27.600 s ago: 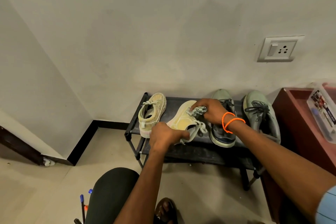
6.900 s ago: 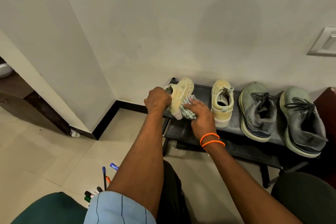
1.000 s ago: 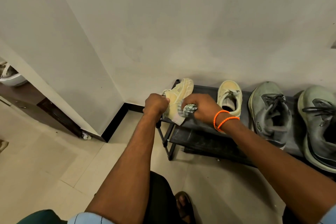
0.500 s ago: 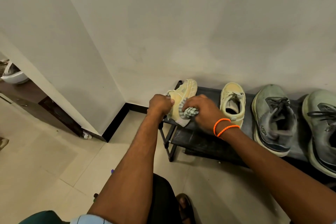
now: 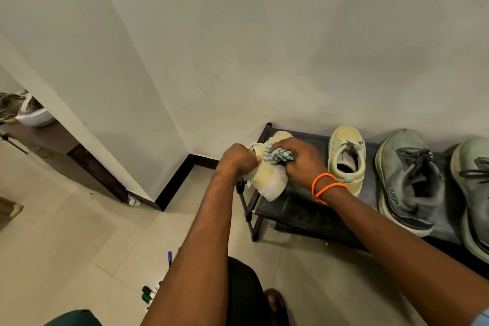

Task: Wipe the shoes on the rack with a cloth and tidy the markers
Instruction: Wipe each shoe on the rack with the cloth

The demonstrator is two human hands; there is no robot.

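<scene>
Shoe (image 5: 267, 177), pale yellow, is held tilted at the left end of the rack (image 5: 304, 209), its heel hanging out past the front rail and its toe pointing back toward the wall. Its long axis is seen to run from near-right to far-left. The left hand (image 5: 239, 159) is curled round the shoe's left side, while the right hand (image 5: 297, 160) is clenched on the bunched cloth (image 5: 280, 155), which is pressed against the upper near the laces. The cloth thus lies on the right flank of the shoe, directly opposite the holding hand, so a stroke along the long axis toward the heel is judged the natural next pass.

Room is bounded: the second yellow shoe (image 5: 345, 159) stands just beside the right wrist, and the wall is close behind the toe. Free space is left toward the person, over the floor. Two grey shoes (image 5: 410, 182) stand further right on the rack. The markers (image 5: 149, 295) lie on the floor near the left elbow, apparently not yet tidied; they are nearer the left hand.
</scene>
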